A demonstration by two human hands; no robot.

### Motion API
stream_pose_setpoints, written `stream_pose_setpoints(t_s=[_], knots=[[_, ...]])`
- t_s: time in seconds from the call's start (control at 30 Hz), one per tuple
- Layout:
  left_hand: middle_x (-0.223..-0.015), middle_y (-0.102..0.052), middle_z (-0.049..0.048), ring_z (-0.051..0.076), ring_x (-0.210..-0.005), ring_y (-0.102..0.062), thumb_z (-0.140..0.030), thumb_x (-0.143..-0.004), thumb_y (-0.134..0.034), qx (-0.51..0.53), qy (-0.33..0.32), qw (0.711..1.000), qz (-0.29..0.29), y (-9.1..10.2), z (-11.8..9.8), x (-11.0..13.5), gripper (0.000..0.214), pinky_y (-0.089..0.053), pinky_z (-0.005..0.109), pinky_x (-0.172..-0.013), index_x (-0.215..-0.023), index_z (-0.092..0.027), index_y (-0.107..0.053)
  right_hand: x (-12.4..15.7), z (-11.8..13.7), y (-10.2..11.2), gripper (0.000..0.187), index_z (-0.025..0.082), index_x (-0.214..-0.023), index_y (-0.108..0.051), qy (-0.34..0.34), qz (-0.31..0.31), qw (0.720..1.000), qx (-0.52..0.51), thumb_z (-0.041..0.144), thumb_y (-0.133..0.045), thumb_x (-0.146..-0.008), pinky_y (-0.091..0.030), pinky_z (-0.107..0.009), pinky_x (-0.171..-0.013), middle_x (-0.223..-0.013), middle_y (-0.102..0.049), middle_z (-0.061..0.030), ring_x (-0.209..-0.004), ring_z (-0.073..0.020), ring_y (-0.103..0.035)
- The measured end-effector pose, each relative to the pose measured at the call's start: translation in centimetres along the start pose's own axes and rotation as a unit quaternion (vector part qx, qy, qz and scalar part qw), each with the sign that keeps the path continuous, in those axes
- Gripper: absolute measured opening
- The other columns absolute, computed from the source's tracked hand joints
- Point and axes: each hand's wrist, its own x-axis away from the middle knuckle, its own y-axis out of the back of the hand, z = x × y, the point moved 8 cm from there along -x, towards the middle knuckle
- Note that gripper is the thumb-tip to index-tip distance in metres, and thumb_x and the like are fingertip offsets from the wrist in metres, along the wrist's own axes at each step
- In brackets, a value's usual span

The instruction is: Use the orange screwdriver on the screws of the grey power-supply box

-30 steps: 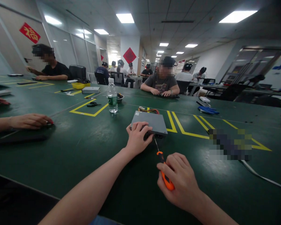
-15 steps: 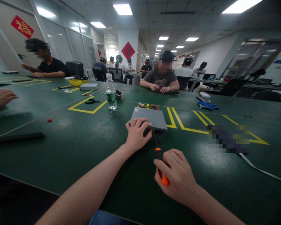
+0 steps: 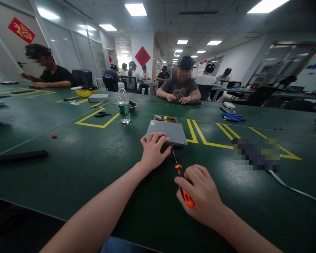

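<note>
A grey computer power supply lies flat on the green table, with its bundle of coloured cables at the far side. My left hand grips its near left part, fingers over the top and thumb at the near face. In my right hand is an orange and black screwdriver, fingers wrapped round its handle. Its thin shaft points up and away to the near face of the power supply, close to my left thumb. Whether the tip sits in a screw is too small to tell.
A water bottle stands left of the power supply, beside a small bowl. Further off are a yellow tray and blue gloves. A black bar lies left. A co-worker sits opposite; another person's hand shows at far left.
My right hand and the screwdriver handle have shifted slightly right, and the handle has turned a little. My left hand still holds the power supply. The other person's hand at far left has drawn back.
</note>
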Motion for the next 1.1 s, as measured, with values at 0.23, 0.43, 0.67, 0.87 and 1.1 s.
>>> stream_pose_setpoints(t_s=[0.23, 0.43, 0.67, 0.87, 1.1], knots=[[-0.117, -0.053, 0.0013, 0.024, -0.11, -0.039, -0.036, -0.078, -0.054, -0.004, 0.0, 1.0, -0.001, -0.1, 0.1, 0.0, 0.021, -0.025, 0.043, -0.089, -0.097, -0.028, -0.056, -0.3, -0.6, 0.6, 0.024, 0.014, -0.098, -0.054, -0.016, -0.017, 1.0, -0.016, 0.028, -0.049, -0.08, -0.039, -0.036, -0.077, -0.076, -0.057, -0.0042, -0.067, -0.0144, -0.051], [-0.115, -0.055, -0.0003, 0.022, -0.11, -0.041, -0.034, -0.078, -0.055, -0.009, -0.004, 1.0, -0.014, 0.2, -0.1, 0.0, 0.018, -0.016, 0.046, -0.099, -0.095, -0.029, -0.056, 0.1, -0.6, -0.4, 0.014, 0.017, -0.084, -0.058, 0.004, 0.028, 0.999, -0.02, 0.018, -0.047, -0.075, -0.04, -0.036, -0.073, -0.073, -0.053, -0.0043, -0.07, -0.016, -0.049], [-0.112, -0.056, 0.0005, 0.022, -0.11, -0.043, -0.033, -0.078, -0.055, -0.017, -0.018, 0.999, -0.027, 0.0, -0.3, 0.0, 0.018, -0.01, 0.048, -0.104, -0.095, -0.028, -0.057, -0.2, -1.1, 0.3, 0.024, 0.014, -0.097, -0.055, -0.02, 0.0, 0.999, -0.031, 0.03, -0.05, -0.078, -0.039, -0.037, -0.076, -0.076, -0.055, -0.0038, -0.069, -0.0148, -0.05], [-0.112, -0.058, 0.0015, 0.022, -0.113, -0.045, -0.031, -0.079, -0.053, -0.029, -0.056, 0.997, -0.035, 0.1, -0.8, 0.0, 0.018, -0.005, 0.05, -0.107, -0.097, -0.027, -0.055, 0.1, -0.8, 0.0, 0.01, 0.017, -0.08, -0.057, 0.007, 0.013, 1.0, -0.009, 0.018, -0.049, -0.074, -0.039, -0.035, -0.074, -0.073, -0.051, -0.0038, -0.07, -0.0161, -0.047], [-0.117, -0.057, 0.0006, 0.018, -0.115, -0.045, -0.026, -0.083, -0.048, -0.017, -0.101, 0.995, -0.011, 0.0, -1.3, 0.0, 0.017, -0.015, 0.042, -0.106, -0.1, -0.024, -0.051, -0.4, -1.5, 0.8, 0.024, 0.013, -0.097, -0.054, -0.018, -0.023, 0.999, -0.019, 0.028, -0.052, -0.078, -0.039, -0.035, -0.076, -0.076, -0.056, -0.004, -0.069, -0.0151, -0.05]])
